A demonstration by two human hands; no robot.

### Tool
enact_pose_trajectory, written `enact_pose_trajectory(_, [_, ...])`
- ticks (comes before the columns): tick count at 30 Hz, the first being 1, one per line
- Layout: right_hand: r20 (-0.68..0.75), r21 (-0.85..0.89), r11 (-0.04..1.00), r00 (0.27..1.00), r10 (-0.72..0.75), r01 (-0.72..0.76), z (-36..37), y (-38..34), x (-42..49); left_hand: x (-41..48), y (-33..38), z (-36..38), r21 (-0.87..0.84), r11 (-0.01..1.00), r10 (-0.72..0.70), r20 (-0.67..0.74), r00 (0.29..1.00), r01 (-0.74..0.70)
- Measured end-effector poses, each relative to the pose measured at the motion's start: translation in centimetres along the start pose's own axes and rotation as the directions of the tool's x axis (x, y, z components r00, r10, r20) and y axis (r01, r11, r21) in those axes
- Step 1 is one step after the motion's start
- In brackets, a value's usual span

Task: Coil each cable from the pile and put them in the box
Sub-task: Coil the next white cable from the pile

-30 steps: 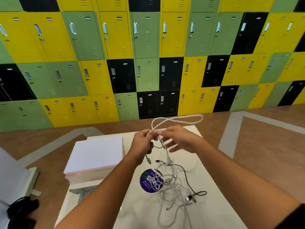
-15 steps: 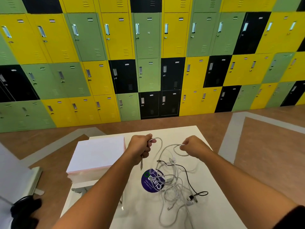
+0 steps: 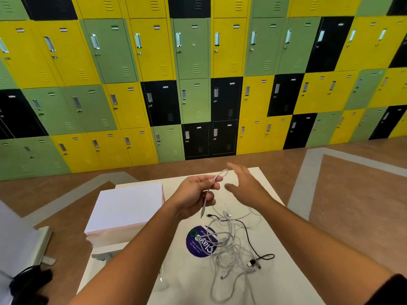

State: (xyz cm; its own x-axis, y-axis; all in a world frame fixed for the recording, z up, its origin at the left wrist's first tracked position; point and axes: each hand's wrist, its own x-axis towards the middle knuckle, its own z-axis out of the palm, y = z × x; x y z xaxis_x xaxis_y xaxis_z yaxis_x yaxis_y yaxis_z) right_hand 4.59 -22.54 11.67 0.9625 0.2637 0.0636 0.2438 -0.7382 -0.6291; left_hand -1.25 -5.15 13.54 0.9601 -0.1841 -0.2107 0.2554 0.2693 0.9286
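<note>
My left hand [image 3: 193,194] grips a white cable [image 3: 220,175] above the table; one plug end hangs below the fist and a short loop sticks out above it. Just to the right, my right hand [image 3: 244,186] hovers with fingers spread, blurred, holding nothing that I can make out. Below both hands a tangled pile of white cables [image 3: 229,249] lies on the white table [image 3: 293,271], with a black cable [image 3: 248,238] running through it. The white box [image 3: 125,208], lid shut, stands at the table's left.
A round purple sticker [image 3: 198,241] sits on the table under the pile. A wall of yellow, green and black lockers [image 3: 198,73] stands behind. Brown floor surrounds the table. A black object [image 3: 28,285] lies at the lower left.
My right hand has let go of the cable and opened, rising beside the left. The left hand has turned palm up, still holding the cable.
</note>
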Motion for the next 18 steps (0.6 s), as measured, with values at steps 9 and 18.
enact_pose_trajectory(9, [-0.151,0.299,0.939,0.98,-0.126,0.167,-1.4,-2.1,1.0,-0.5,-0.5,-1.2,0.137,0.991,0.011,-0.115,0.993,0.005])
enact_pose_trajectory(18, [0.027,0.554,0.832,0.999,-0.047,0.025,-0.4,-1.6,1.0,-0.2,0.4,-1.3,-0.227,0.972,0.046,-0.09,0.995,-0.065])
